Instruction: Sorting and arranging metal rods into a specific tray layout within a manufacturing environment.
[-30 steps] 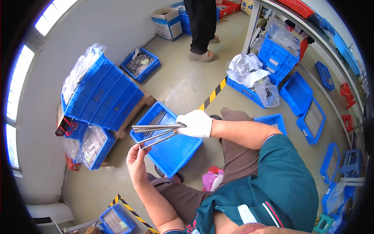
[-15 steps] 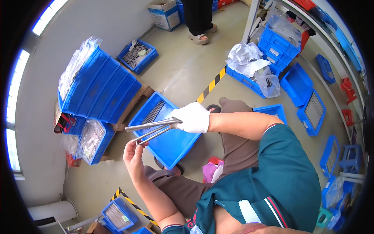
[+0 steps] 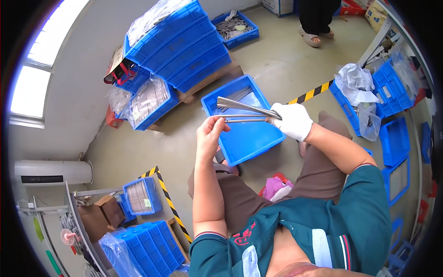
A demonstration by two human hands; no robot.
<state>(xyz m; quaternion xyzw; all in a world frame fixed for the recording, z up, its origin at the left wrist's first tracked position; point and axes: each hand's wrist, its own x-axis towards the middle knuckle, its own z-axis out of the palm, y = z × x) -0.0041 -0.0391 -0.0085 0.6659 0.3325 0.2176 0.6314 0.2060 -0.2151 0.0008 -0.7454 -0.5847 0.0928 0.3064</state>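
Observation:
My right hand [image 3: 292,121], in a white glove, is closed round one end of several grey metal rods [image 3: 244,106]. The rods reach out to the left, some bunched together and a pair set lower and apart. At the tips of that lower pair, my bare left hand [image 3: 211,135] pinches with thumb and fingers. Below both hands stands a blue plastic tray [image 3: 251,141]. More thin metal rods [image 3: 241,94] lie at its far end, partly hidden behind the held ones.
Stacked blue crates [image 3: 180,48] stand on a wooden pallet [image 3: 212,83] at the far left. A crate of metal parts [image 3: 234,27] is behind them. Another person's legs [image 3: 315,18] show at the back. Plastic-topped crates [image 3: 353,87] stand right; more crates [image 3: 147,247] are near left.
The view has swung left, so the tray and crates appear farther right. My left fingers have come up level with the rod tips, and the lower pair now lies nearly level.

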